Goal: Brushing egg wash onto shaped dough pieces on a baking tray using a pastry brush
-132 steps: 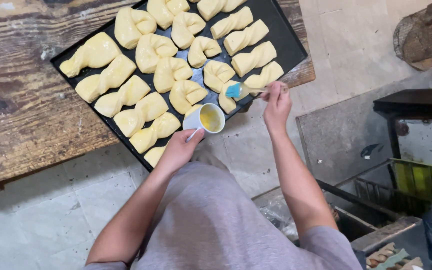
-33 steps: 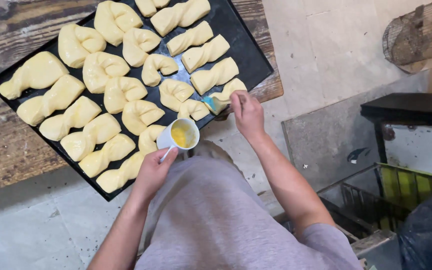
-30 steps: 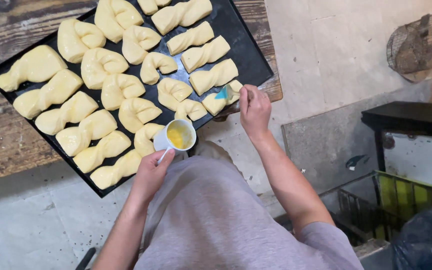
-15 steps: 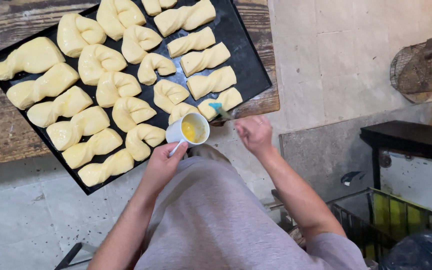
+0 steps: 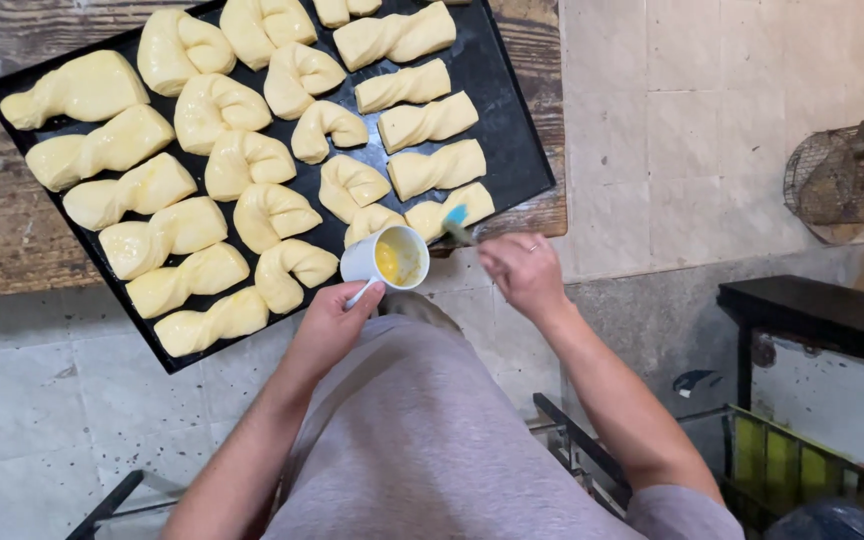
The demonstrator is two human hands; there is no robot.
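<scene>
1. White cup (image 5: 392,258) of yellow wash sits in your left hand (image 5: 330,325), gripped by the handle, at the tray's (image 5: 512,150) near edge beside the rolls (image 5: 252,170).
2. Your right hand (image 5: 520,272) is closed on the brush (image 5: 457,225), its blue tip just right of the cup, over the nearest roll.
3. Half a second ago the brush was nearer the cup's rim; your right hand has since shifted right.
4. The tray rests on the wooden desk (image 5: 12,220).

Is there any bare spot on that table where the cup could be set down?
The black tray is crowded with dough pieces. Bare wood shows on the table left of the tray, and a narrow strip at its right edge. The left hand holds the cup.
</scene>
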